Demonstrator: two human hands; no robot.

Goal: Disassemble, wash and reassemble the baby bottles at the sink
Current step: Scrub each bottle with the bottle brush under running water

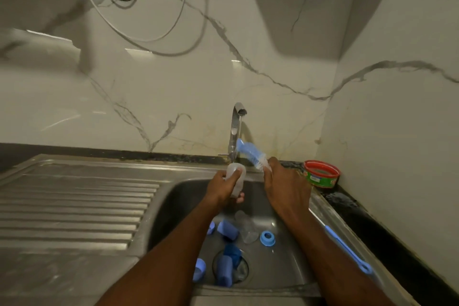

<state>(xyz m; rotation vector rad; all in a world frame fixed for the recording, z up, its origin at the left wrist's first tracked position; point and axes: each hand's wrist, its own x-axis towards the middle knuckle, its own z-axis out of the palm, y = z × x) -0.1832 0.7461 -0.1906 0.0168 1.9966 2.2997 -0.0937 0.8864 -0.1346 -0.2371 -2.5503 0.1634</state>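
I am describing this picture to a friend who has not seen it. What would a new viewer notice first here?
First, the two hands over the sink: the left hand grips a clear bottle under the tap, and the right hand holds a blue brush beside it. Next, blue bottle parts lie scattered in the basin below. A red and green tub sits in the right corner.
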